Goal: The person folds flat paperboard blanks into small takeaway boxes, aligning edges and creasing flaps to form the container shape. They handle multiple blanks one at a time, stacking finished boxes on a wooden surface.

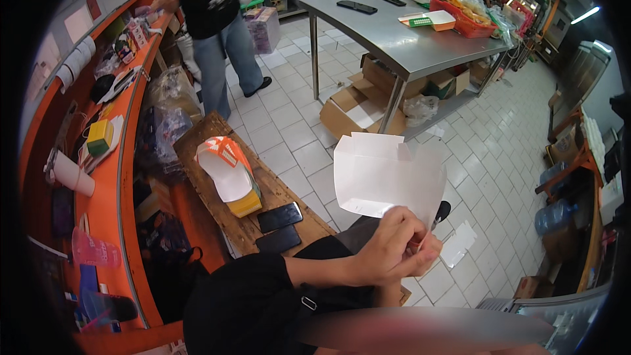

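Note:
A partly folded paper food carton, white on the side facing me, stands up in front of me. My left hand pinches its lower edge, fingers closed. Pressed close beside it, my right hand is also closed on the carton near a corner; its fingers are partly hidden. To the left, a nested stack of orange, green and yellow cartons lies on a worn wooden bench. Nearer me on that bench are two dark phones, an upper phone and a lower phone.
A steel table ahead carries phones, an opened carton and a red basket. Cardboard boxes sit beneath. An orange counter with cups runs along the left. Another person stands beyond the bench. White card lies on the floor.

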Demonstrator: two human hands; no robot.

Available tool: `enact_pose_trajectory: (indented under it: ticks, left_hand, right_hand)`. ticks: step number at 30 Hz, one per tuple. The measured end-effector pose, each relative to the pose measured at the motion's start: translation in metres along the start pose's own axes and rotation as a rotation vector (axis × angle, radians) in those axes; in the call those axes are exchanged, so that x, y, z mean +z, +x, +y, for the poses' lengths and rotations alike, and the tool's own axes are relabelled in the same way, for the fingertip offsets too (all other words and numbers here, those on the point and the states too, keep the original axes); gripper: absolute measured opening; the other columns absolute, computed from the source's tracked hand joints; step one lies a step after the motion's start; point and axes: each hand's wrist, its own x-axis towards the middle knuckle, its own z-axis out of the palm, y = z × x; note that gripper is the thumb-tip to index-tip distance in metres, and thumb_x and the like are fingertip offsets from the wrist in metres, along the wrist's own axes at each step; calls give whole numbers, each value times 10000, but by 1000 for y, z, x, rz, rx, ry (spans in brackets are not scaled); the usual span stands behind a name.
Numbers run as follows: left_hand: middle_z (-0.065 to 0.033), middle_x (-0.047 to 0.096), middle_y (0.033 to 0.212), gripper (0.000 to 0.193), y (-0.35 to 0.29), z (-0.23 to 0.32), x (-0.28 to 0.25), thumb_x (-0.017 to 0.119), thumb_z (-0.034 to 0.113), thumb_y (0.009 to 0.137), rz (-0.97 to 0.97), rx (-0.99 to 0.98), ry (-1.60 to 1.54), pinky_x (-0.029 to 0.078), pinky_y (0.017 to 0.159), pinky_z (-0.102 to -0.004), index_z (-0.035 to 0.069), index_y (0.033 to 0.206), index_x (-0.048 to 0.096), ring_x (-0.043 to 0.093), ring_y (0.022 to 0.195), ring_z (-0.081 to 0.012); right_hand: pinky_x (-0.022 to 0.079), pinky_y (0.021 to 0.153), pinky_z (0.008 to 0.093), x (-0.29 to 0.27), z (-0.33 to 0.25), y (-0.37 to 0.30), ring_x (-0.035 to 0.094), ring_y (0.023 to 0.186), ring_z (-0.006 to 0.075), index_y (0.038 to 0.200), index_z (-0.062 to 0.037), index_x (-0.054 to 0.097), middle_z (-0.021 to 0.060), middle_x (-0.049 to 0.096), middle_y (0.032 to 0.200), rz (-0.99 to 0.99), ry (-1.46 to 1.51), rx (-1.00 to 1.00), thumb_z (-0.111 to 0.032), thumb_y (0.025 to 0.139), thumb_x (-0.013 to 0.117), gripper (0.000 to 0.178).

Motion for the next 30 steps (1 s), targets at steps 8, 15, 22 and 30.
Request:
enact_pose_trajectory:
  ticks: [8,15,22,30]
  left_hand:
    - [11,547,888,44,4,-50,-36,593,142,794,-415,260,630,301,963,-550,145,792,550,526,970,-207]
    - [14,540,925,83,-37,-109,-48,590,146,775,-956,445,445,236,987,-611,146,818,520,486,1132,-189]
    - [-61,572,856,190,-67,-94,-6,619,221,791,-707,48,376,379,847,-468,63,844,527,565,937,-227]
    - [-148,580,760,135,-66,-116,12,570,176,854,-905,-301,71,460,683,-432,57,917,578,595,732,-349]
  right_hand:
    - [497,891,461,-64,-2,10,441,1228,385,1456,-58,121,208,365,1382,-248,797,713,-225,777,694,904]
    - [591,585,274,-105,-1,-20,676,791,242,1416,-39,204,177,604,1097,-291,270,1257,-164,923,522,600]
    - [547,566,180,-70,7,-34,647,710,110,1249,15,418,94,649,951,-94,468,1109,-23,902,520,364]
    - [481,471,179,-80,12,-31,600,547,96,1044,29,540,75,644,778,-129,205,1101,-27,889,550,165]
